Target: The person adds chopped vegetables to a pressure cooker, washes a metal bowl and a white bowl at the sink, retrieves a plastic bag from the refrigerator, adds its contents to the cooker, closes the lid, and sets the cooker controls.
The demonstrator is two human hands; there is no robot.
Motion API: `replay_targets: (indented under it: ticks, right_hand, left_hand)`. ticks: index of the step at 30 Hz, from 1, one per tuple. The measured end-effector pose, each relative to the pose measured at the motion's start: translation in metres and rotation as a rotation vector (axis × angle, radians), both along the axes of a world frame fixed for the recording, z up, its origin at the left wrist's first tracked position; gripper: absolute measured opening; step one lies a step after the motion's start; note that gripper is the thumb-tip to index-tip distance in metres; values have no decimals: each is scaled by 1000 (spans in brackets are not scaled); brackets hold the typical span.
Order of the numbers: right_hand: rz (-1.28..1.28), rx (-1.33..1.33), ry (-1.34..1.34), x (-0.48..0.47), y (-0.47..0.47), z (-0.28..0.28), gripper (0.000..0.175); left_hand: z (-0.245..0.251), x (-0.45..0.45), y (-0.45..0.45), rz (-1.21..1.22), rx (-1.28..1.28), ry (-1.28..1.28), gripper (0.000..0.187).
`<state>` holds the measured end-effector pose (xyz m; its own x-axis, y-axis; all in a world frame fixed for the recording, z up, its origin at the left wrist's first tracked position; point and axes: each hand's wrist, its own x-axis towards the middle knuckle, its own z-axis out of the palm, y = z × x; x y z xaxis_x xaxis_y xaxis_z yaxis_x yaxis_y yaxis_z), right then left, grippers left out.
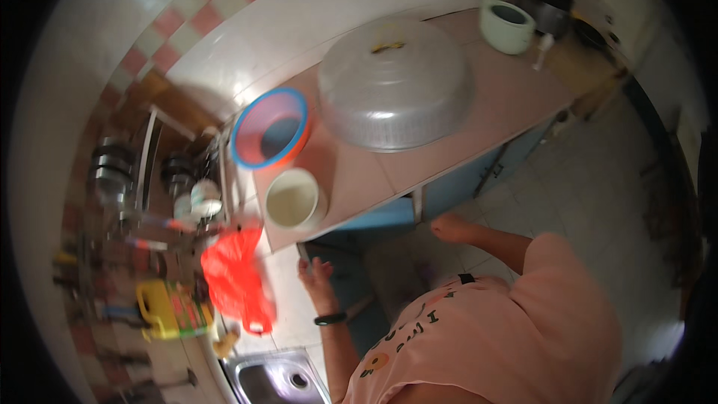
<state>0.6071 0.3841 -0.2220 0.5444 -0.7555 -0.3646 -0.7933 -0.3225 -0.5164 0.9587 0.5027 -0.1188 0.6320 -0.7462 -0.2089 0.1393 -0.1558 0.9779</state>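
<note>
My left hand (317, 279), with a dark band on its wrist, is held beside the white-tiled counter (289, 280). Its fingers are apart and nothing is in them. To its left lies a red plastic bag (233, 280). Beyond that hand, a cream pot or bucket (291, 200) stands at the corner of the pink-tiled counter (359, 174). My right hand (451, 228) hangs in front of the blue cabinets (454, 179), touching nothing that I can see. Blur hides how its fingers are set.
A large domed metal cover (395, 90) sits beside a blue-rimmed basin (269, 129). Farther right is a pale green rice cooker (506, 28) with its lid up. A steel sink (275, 379), a yellow jug (171, 308) and a dish rack (147, 160) are at left.
</note>
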Motion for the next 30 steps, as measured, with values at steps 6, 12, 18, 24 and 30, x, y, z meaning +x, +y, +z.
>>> replay_targets:
  ticks: [6, 12, 18, 24, 30]
  right_hand:
    - [-548, -33, -14, -173, 82, -88, 23]
    - [-535, 705, 809, -283, 319, -138, 12]
    - [-806, 936, 646, -245, 509, -164, 6]
    - [-665, 609, 443, -243, 491, -197, 6]
    - [-1616, 488, -358, -360, 380, -202, 17]
  left_hand:
    - [-20, 86, -101, 39, 49, 126, 54]
    - [-24, 99, -129, -135, -6, -9, 45]
    - [18, 43, -112, -138, 27, -129, 43]
    - [62, -129, -121, -538, -28, -1, 30]
    - [65, -355, -187, -842, -95, 270, 33]
